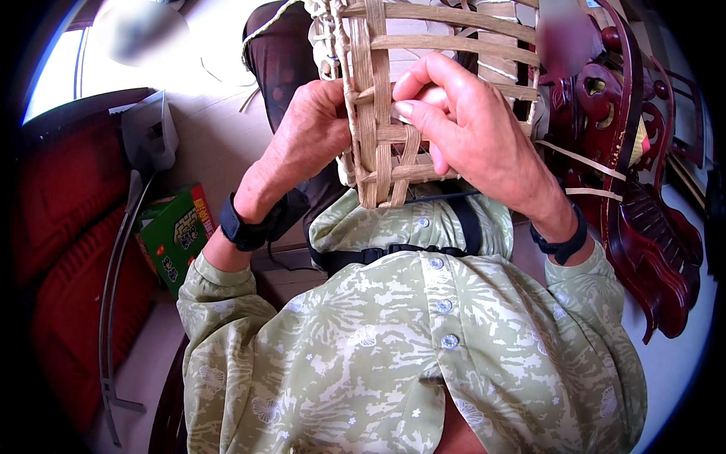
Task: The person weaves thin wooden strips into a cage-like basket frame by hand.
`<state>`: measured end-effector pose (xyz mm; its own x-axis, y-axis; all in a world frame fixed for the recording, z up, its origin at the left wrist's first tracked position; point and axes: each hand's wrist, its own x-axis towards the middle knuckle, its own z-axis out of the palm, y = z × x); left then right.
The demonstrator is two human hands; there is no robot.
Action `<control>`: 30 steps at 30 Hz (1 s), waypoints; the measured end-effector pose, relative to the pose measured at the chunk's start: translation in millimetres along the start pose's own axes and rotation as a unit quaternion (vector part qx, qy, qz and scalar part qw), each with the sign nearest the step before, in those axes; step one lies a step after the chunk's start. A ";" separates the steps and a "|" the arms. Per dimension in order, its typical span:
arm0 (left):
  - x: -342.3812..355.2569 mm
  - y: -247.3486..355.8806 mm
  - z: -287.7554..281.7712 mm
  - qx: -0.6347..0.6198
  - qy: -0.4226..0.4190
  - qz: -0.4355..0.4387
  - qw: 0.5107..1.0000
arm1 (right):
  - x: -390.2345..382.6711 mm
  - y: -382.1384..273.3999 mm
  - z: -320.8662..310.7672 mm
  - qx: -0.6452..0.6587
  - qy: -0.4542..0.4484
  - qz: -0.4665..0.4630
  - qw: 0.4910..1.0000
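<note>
From the head view, the work is up around 12 o'clock, just in front of the person's belt (378, 255): a half-woven basket (382, 121), held over the lap, its upper part running out of sight. Because of that cut I can't say for sure which way its long axis lies. What does show stands nearly on a 12-to-6 line, tipped a touch toward 11 and 5, with the near corner pointing to 6 at the shirt (423, 340). The crosswise strips run from 9 to 3, dipping slightly toward the 3 o'clock end.

It's a tan, straw-coloured thing, all flat, finely ribbed bands with wide gaps between them. Two broad bands stand side by side along the 9 o'clock side, crossed over and under by others, and a knobbly twisted cord edges that side. At the near corner a band folds over on a slant. White cord shows through at 1 o'clock.

The left hand (311, 125) is curled around the 9 o'clock edge, gripping it, its fingertips hidden behind. The right hand (473, 125) comes in from 4 o'clock, thumb and bent forefinger close together at the upright bands; I can't tell whether they pinch one.

Over at 3 o'clock stands a carved dark red chair (628, 136); at 8, a green box (175, 236).
</note>
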<state>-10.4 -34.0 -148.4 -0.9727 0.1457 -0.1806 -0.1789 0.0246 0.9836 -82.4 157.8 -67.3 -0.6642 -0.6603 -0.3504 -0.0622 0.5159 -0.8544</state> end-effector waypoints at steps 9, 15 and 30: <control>0.6 -7.8 14.8 0.015 0.119 0.015 0.993 | 2.3 -12.6 -22.5 -0.298 0.249 -0.250 0.887; 6.2 25.2 6.2 -0.050 0.054 -0.099 0.992 | 24.2 7.3 -24.8 -0.272 0.053 -0.178 0.944; -17.9 46.9 -21.5 -0.015 0.114 -0.071 0.991 | 26.2 -2.1 -12.0 0.130 -0.040 0.074 0.988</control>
<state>-4.6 -56.7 -99.0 -0.9452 -0.0843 -0.3155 -0.3166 -0.0010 0.9486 -108.6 145.9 -70.1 -0.5899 -0.6346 -0.4992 0.2310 0.4598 -0.8575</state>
